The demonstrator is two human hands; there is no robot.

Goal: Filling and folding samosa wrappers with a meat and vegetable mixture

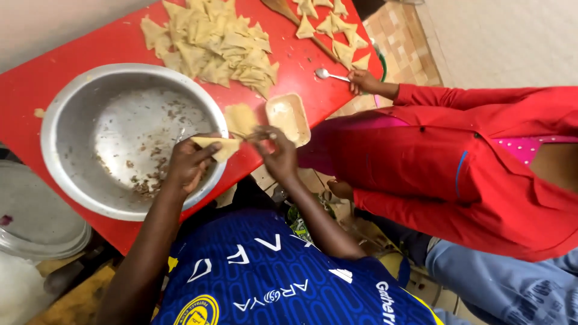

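Observation:
My left hand (188, 165) holds a folded triangular pastry (218, 146) over the rim of a large metal bowl (72, 120). My right hand (277, 153) pinches a small utensil or bit of dough at the pastry's open edge, just below a flat piece of dough (241, 118). The bowl holds only scraps of meat filling (144, 180). A small beige tub (289, 116) of white paste sits right beside my right hand.
On the red table (72, 48) lies a heap of folded pastry wrappers (217, 42), with finished triangles (334, 30) and a wooden spoon (283, 9) farther back. Another person in a red top (457, 162) stands at right, one hand (363, 81) on a metal spoon (328, 74).

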